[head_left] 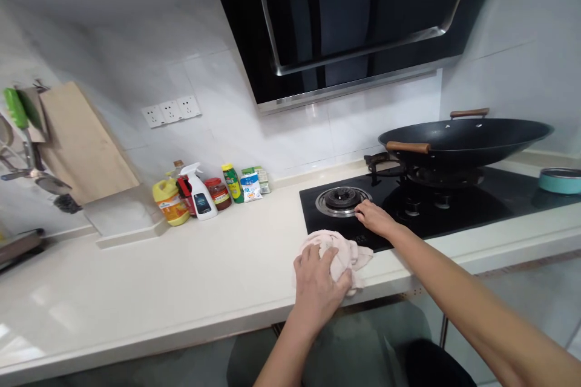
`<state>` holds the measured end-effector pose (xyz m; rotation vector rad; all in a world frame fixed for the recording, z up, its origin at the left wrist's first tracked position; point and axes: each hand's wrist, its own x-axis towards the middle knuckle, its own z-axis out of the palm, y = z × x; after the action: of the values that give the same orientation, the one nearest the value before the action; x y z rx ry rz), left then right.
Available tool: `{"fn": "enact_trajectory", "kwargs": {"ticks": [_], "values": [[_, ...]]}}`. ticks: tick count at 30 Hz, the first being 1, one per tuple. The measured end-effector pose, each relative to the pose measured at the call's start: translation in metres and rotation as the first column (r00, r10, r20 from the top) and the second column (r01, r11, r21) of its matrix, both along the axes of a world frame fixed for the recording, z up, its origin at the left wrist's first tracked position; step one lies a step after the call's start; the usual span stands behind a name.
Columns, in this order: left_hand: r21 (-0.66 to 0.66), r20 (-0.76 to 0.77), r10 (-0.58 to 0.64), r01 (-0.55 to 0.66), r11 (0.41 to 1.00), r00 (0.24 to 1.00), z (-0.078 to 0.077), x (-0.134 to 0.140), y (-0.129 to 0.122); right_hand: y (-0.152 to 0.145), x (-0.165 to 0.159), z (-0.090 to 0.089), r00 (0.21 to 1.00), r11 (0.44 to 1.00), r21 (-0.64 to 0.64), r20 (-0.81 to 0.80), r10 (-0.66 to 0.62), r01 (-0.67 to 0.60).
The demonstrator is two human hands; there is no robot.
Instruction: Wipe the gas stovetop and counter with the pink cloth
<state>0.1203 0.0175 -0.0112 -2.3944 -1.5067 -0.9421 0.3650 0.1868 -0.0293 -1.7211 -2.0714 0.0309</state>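
Observation:
My left hand (pixel 318 278) is curled over a crumpled pale pink cloth (pixel 338 251), pressing it on the white counter at the front left corner of the black gas stove (pixel 363 231). Some of the cloth overlaps the stove's edge. My right hand (pixel 374 217) reaches over the stove, its fingers closed at the right rim of the silver burner ring (pixel 325 208). Inside that ring sits the dark burner head (pixel 342 197). The fingertips of my right hand are partly hidden by the hand itself.
A big black wok (pixel 472 142) with wooden handles rests on the right burner, beside a loose black pan support (pixel 384 164). A turquoise pan (pixel 560 181) stands far right. A spray bottle (pixel 201 193) and several containers line the wall. The range hood (pixel 354 12) hangs above.

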Motion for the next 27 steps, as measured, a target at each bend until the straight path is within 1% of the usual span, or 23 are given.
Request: {"fn": "enact_trajectory", "kwargs": {"ticks": [3,5,7,9,11,13,14,16,18,19,20,21,24,27], "values": [[-0.025,-0.013,-0.036,0.035,0.999,0.999,0.002,-0.011,-0.003,-0.001,0.0,0.001,1.0,1.0,0.003,-0.008,0.005,-0.005],[-0.054,-0.03,-0.058,0.057,0.997,0.998,0.003,-0.024,-0.006,-0.002,0.0,0.002,1.0,1.0,0.006,-0.011,0.013,-0.013],[-0.079,-0.055,-0.056,0.051,0.996,0.997,0.004,-0.045,-0.009,-0.003,0.0,0.002,1.0,1.0,0.008,-0.011,0.021,-0.021],[-0.091,-0.081,-0.008,0.0,0.996,0.997,0.003,-0.072,-0.01,-0.003,0.001,0.002,1.0,1.0,0.009,-0.009,0.025,-0.025],[-0.094,-0.105,0.083,-0.093,0.991,0.991,0.002,-0.106,-0.008,-0.002,0.001,0.002,1.0,1.0,0.009,-0.007,0.025,-0.025],[-0.085,-0.126,0.233,-0.244,0.966,0.964,0.002,-0.141,-0.005,-0.001,0.001,0.002,1.0,1.0,0.005,-0.005,0.024,-0.024],[-0.078,-0.135,0.322,-0.334,0.939,0.937,0.003,-0.158,-0.004,-0.001,0.001,0.001,1.0,1.0,0.003,-0.004,0.024,-0.024],[-0.087,-0.153,0.484,-0.5,0.862,0.861,0.006,-0.184,-0.003,0.001,0.001,0.001,1.0,1.0,0.002,-0.001,0.023,-0.023],[-0.099,-0.165,0.575,-0.594,0.798,0.801,0.009,-0.197,-0.003,0.001,0.0,0.0,1.0,1.0,0.004,0.003,0.022,-0.022],[-0.1,-0.168,0.592,-0.612,0.785,0.788,0.01,-0.198,-0.005,0.001,0.0,-0.001,1.0,1.0,0.005,0.005,0.02,-0.02],[-0.096,-0.17,0.594,-0.613,0.784,0.787,0.01,-0.196,-0.007,0.001,0.0,-0.001,1.0,1.0,0.006,0.008,0.019,-0.019],[-0.086,-0.167,0.58,-0.598,0.797,0.797,0.009,-0.19,-0.009,0.001,0.0,-0.001,1.0,1.0,0.007,0.01,0.019,-0.019],[-0.034,-0.135,0.472,-0.48,0.877,0.872,0.0,-0.159,-0.019,0.0,-0.001,-0.001,1.0,1.0,0.009,0.018,0.02,-0.02],[0.021,-0.098,0.305,-0.305,0.952,0.947,-0.008,-0.114,-0.029,0.0,-0.001,-0.001,1.0,1.0,0.011,0.021,0.017,-0.017]]}}
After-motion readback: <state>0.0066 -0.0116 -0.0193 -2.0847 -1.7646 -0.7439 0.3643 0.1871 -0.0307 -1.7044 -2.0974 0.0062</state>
